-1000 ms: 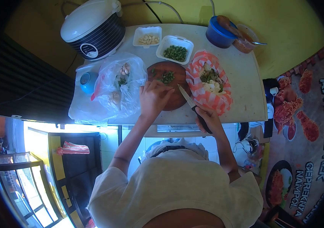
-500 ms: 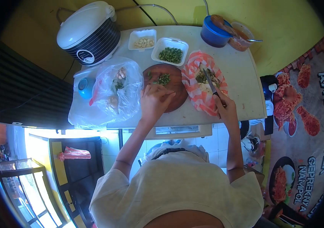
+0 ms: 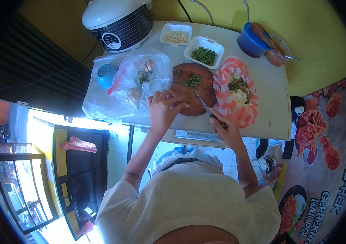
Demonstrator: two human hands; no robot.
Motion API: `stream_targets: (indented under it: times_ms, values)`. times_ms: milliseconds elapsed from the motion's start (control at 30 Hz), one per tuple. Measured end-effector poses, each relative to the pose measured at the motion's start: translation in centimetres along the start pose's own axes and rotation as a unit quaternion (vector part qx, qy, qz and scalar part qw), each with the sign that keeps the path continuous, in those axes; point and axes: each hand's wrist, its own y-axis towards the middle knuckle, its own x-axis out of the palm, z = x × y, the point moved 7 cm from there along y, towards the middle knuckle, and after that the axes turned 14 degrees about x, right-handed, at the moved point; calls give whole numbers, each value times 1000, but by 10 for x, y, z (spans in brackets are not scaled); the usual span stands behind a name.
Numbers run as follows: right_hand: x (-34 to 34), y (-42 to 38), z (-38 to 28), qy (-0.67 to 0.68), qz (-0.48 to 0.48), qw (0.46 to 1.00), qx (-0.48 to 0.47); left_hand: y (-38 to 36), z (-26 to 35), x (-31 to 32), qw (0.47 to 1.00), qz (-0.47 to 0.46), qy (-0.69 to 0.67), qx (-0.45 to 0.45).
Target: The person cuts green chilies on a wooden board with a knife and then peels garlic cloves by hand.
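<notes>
My right hand [image 3: 226, 129] grips a knife [image 3: 202, 102] by its dark handle, and the blade reaches over the round wooden cutting board [image 3: 197, 106]. Chopped green pieces [image 3: 193, 81] lie in a small pile near the blade tip, with a few scattered bits around. At the board's left edge, my left hand [image 3: 164, 110] has its fingers apart and shows nothing in them. Beside it is a clear plastic bag [image 3: 156, 81] with garlic bulbs [image 3: 148, 65] and some greens inside. Right of the board sits a red-and-white striped bag [image 3: 249, 116] holding pale and greenish scraps.
Behind the board stand a white foam box [image 3: 219, 48] of chopped greens and another foam box [image 3: 164, 33] with peeled cloves. A rice cooker [image 3: 118, 24] and blue cup [image 3: 106, 75] are at left. A blue-lidded tub [image 3: 251, 44] and sauce container [image 3: 277, 59] stand back right.
My right hand has brought the knife left, from over the striped bag to the cutting board. My left hand has shifted left toward the plastic bag, fingers spreading. The camera view has turned slightly.
</notes>
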Motion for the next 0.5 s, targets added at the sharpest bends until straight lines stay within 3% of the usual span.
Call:
stream_targets:
  times_ms: [267,500]
  values:
    - [21,-4,14,4,-19,1000,13,-3,2,1,999,-6,-25,41]
    - [23,0,17,12,18,1000,19,1,2,11,999,24,-16,18]
